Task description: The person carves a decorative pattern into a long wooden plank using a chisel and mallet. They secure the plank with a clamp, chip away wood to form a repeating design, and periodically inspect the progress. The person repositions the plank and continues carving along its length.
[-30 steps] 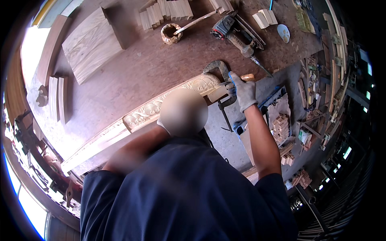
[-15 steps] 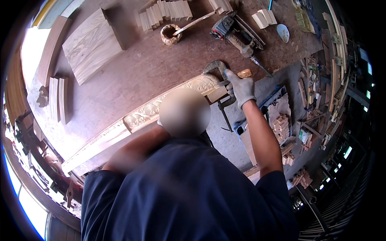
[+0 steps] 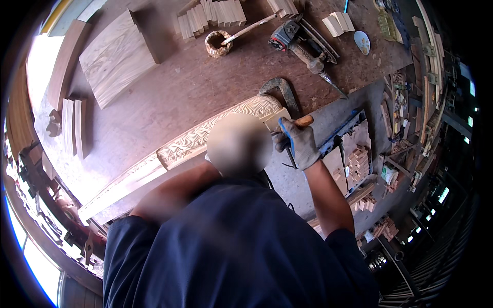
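Note:
A long carved wooden piece (image 3: pixel 190 142) with swirling relief lies slantwise along the near edge of the workbench (image 3: pixel 169 87). At its right end stands an iron C-clamp (image 3: pixel 284 93), next to a small plain wood block (image 3: pixel 276 119). My right hand (image 3: pixel 303 143), in a grey glove with a blue patch, is closed around a tool with an orange-brown wooden handle (image 3: pixel 304 121), just right of the block. The tool's working end is hidden. My left forearm (image 3: pixel 177 190) reaches toward the carved piece; its hand is almost wholly hidden behind a blurred round shape.
Farther back on the bench lie a power tool with a long bit (image 3: pixel 308 56), a round pot (image 3: pixel 217 44) with a brush, and stacked wood strips (image 3: pixel 213 18). A broad board (image 3: pixel 118 59) lies at the left. Wood offcuts (image 3: pixel 358 161) lie below at the right.
My right hand has moved off the clamp, down and slightly left, with the wooden-handled tool in it. The bar under the clamp has shifted. My left arm stays nearly in place.

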The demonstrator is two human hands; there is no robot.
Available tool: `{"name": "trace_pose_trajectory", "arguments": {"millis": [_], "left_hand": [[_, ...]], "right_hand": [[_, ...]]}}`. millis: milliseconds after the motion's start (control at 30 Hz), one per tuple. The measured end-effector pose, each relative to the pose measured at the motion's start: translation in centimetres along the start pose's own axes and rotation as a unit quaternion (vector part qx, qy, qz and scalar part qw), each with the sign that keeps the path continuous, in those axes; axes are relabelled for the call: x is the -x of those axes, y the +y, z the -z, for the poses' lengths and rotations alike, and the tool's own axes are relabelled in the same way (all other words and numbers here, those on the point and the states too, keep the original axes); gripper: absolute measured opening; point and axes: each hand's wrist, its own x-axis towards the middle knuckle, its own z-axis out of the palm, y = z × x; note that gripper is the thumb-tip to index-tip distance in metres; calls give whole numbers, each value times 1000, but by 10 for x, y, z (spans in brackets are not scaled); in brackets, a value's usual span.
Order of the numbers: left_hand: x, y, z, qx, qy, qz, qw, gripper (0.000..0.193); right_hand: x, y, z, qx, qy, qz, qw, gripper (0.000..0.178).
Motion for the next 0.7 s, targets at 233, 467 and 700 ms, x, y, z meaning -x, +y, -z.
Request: {"name": "trace_pose_trajectory", "arguments": {"millis": [233,467,700], "left_hand": [[-26,27,37,-29,-25,11,999,45],[-45,52,70,-3,-46,91,995,35],[-59,66,90,-26,-71,76,994,27]], "right_hand": [[4,-40,4,-25,-43,24,998,32],[-40,-58,5,80,90,55,991,19],[-54,-39,9,141,88,47,985,20]]}}
